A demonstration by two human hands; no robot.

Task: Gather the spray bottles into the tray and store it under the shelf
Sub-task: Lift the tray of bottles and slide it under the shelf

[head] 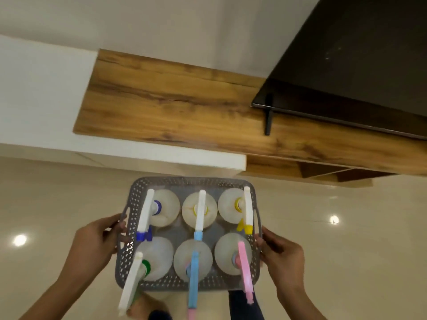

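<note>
You are holding the grey tray (250, 257) up off the floor, one hand on each short side. Your left hand (97, 239) is wrapped on the tray's left handle, fingers curled over the perforated rim. Your right hand (280, 252) is clamped on the right side in the same way, thumb against the wall near the right handle. The two hands are well apart, with the full width of the tray between them.

Six spray bottles stand upright inside the tray, in two rows of three. In the far row, the left bottle (165, 207) has a white trigger head with a dark blue nozzle, the middle bottle (209, 211) has a white head tipped light blue, and the right bottle (228, 204) has a white head tipped yellow. In the near row, the left bottle (159, 255) has a green collar and a white head that sticks out past the near rim, the middle bottle (203, 257) has a blue head that also reaches past the near rim, and the right bottle (225, 252) has a pink head. The bottles sit close together and fill the tray.

The tray hangs above the glossy cream floor (346, 250). Beyond it, on the far side, runs a wooden shelf (173, 107), with a dark television (346, 77) standing on its right part. Under the shelf on the right are open wooden compartments (323, 170); the tray is near them but not under the shelf.
</note>
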